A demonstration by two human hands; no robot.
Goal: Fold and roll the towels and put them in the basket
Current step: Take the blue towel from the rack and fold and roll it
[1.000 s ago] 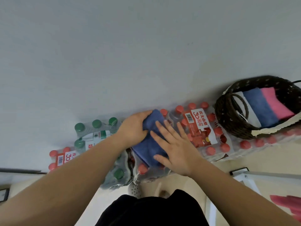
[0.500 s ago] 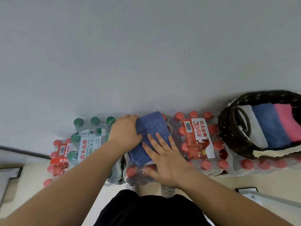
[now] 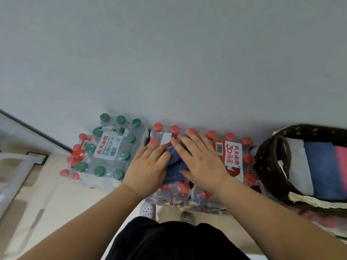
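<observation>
A blue towel (image 3: 175,165) lies bunched on top of a pack of red-capped water bottles (image 3: 232,156), mostly covered by both hands. My left hand (image 3: 148,166) lies on the towel's left side with fingers laid flat over it. My right hand (image 3: 201,160) presses down on the towel's right part with fingers straight and spread. A dark woven basket (image 3: 270,166) stands at the right on more bottle packs. Inside it lie a white towel (image 3: 296,164), a blue towel (image 3: 323,167) and a pink towel (image 3: 342,158), side by side.
A pack of green-capped bottles (image 3: 110,149) stands left of the red-capped pack, with another red-capped pack (image 3: 77,152) behind it. A grey wall (image 3: 169,62) rises just behind the packs. My white shoes (image 3: 148,211) show on the beige floor below.
The blue towel has been pushed together into a smaller bundle. My right hand slid up over it and my left hand moved in from the left; the view shifted rightward and down.
</observation>
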